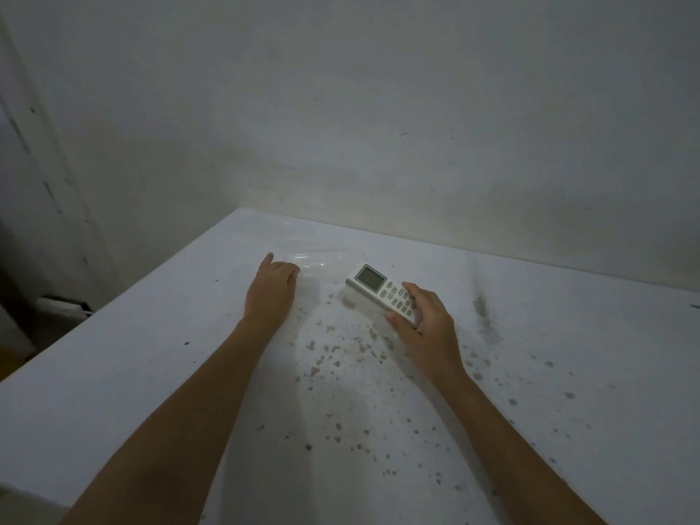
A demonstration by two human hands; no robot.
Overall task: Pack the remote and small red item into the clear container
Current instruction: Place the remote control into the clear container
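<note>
A white remote point(375, 286) with a grey screen and a keypad lies tilted on the table, screen end pointing away from me. My right hand point(424, 323) grips its near end, thumb on the left edge and fingers over the buttons. The clear container point(325, 259) is barely visible, a faint transparent outline with glints just left of the remote. My left hand point(271, 286) rests against the container's left side, fingers curled at its wall. No small red item shows anywhere in view.
The white table point(151, 354) is speckled with brown chipped spots in front of me and a dark smear point(483, 308) to the right. A grey wall point(378, 126) stands right behind the table. The table's left edge drops off to a dark floor.
</note>
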